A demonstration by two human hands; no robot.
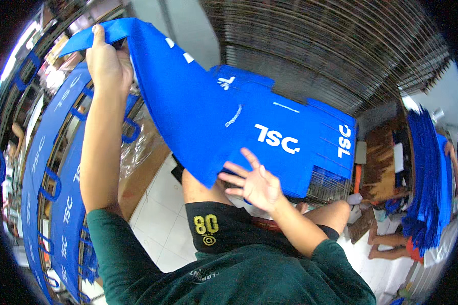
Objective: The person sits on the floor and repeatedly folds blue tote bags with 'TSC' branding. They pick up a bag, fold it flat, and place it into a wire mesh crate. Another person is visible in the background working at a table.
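Note:
My left hand [108,66] is raised at the upper left, gripping the edge of a blue fabric panel [170,109] with the thumb on top. From there the panel slopes down to the right, and its lower corner hangs over my thigh. White printing marks it. Further flat blue fabric with white prints [285,173] lies on a wire rack [328,187] in front of me; where one piece ends and another begins is hard to tell. Beside the panel's lower corner, my right hand [254,184] is open, fingers spread and holding nothing.
Printed blue pieces with loop handles [51,183] lie in rows on the left. Clear plastic wrap [140,140] is beside them. Many wire racks [310,46] rise behind. At right stands a thick stack of blue fabric [422,178], near another person's legs [389,245].

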